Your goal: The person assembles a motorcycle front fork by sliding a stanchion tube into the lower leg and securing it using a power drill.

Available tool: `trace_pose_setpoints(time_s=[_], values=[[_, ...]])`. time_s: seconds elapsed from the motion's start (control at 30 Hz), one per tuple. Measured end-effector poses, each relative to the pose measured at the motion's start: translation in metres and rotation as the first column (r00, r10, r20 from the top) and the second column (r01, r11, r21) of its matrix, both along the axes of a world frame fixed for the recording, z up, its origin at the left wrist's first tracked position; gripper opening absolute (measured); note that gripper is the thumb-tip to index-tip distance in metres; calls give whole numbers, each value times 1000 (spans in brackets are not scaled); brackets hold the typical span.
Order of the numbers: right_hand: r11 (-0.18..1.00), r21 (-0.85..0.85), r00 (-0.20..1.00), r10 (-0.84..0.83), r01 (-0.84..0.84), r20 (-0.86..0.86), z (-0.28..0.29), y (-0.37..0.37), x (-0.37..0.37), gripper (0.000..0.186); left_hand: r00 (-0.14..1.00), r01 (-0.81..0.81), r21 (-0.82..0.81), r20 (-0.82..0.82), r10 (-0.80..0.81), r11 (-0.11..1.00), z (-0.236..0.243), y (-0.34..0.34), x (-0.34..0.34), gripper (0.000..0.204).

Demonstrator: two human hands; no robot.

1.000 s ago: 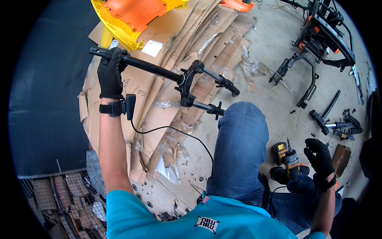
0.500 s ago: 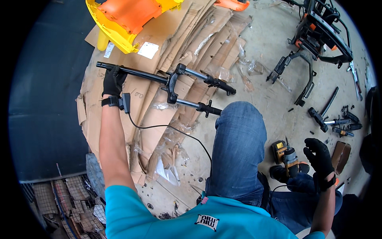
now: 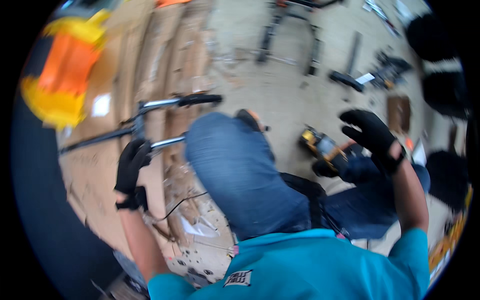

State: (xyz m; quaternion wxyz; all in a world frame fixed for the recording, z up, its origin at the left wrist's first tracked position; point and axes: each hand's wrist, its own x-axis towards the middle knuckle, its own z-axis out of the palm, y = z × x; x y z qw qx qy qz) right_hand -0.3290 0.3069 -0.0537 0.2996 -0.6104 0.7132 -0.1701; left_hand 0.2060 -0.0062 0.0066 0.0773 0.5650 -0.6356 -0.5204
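Where I sit, the concrete floor [image 3: 280, 95] is pale and dusty, with flattened cardboard sheets [image 3: 165, 45] spread over its left part. Item: orange and yellow plastic body [image 3: 60, 75], upper left on the cardboard, blurred. Item: black metal frame parts [image 3: 310, 45] and loose tools, far end of the floor, well apart from me. Item: yellow and black power drill [image 3: 320, 147], on the floor just beside my right knee. Item: black tubular handlebar assembly [image 3: 150, 120], with two dark grips [image 3: 200, 99] and shiny bare stems, lying across the cardboard beside my left knee. My left hand [image 3: 131, 162], black-gloved, is closed around its lower bar. My right hand [image 3: 370, 132], also gloved, hovers above the drill, fingers spread wide, holding nothing.
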Motion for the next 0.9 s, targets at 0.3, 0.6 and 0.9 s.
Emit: trace_pose_setpoints(time_s=[0.3, 0.6, 0.9], values=[[953, -99, 957, -289, 286, -11, 47, 19, -54, 33, 931, 261, -448, -117, -345, 855, 102, 54, -192, 40], [907, 232, 936, -346, 350, -62, 53, 69, -68, 31, 539, 759, -515, 152, -828, 399, 125, 97, -325, 49], [999, 3, 998, -33, 33, 56, 0, 64, 17, 48, 313, 889, -452, 484, -817, 73, -18, 89, -358, 54]])
